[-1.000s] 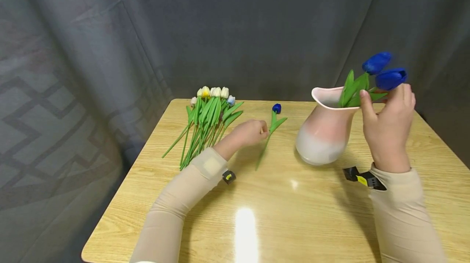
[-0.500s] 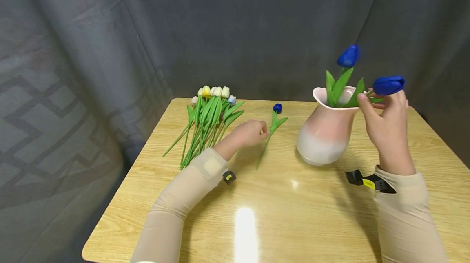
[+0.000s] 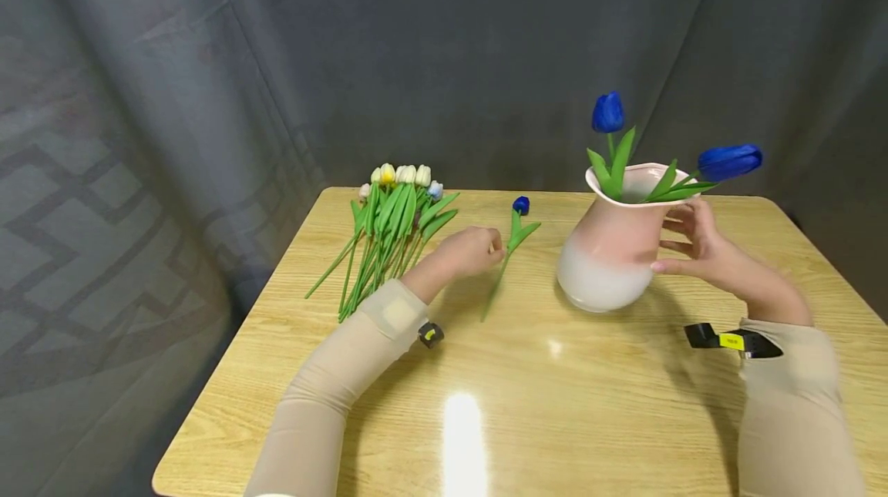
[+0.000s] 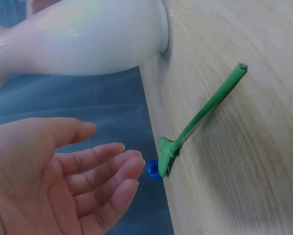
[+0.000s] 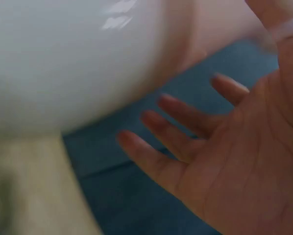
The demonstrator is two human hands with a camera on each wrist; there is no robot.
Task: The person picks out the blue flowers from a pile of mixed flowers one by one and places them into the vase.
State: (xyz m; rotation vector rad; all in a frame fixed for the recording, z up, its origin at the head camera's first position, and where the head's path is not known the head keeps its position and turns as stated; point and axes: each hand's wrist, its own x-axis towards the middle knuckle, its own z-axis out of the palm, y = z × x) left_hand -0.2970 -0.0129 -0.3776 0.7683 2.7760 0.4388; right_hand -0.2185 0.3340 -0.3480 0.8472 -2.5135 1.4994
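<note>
A pink-and-white vase [image 3: 610, 246] stands at the right of the table with two blue tulips in it. One tulip [image 3: 608, 113] rises upright at its left rim; the other tulip [image 3: 730, 162] leans out to the right. My right hand [image 3: 714, 250] is beside the vase's right side, fingers spread and holding nothing; in the right wrist view the fingers look apart from the vase wall [image 5: 78, 58]. My left hand [image 3: 466, 253] hovers with loosely bent fingers and an empty palm [image 4: 34, 181]. Close to its fingertips lies a single blue tulip [image 3: 515, 235], its green stem [image 4: 210, 105] on the table.
A bunch of tulips [image 3: 398, 227] with white, yellow and pale blue heads lies at the left of the wooden table [image 3: 555, 420]. Dark grey curtains [image 3: 451, 58] hang behind and along the left. A wrist camera strap [image 3: 731, 341] sits on the right sleeve.
The right hand has let go of the right-leaning tulip and lowered to the vase's side. The other tulip in the vase has swung left to the left rim. My left hand stays put.
</note>
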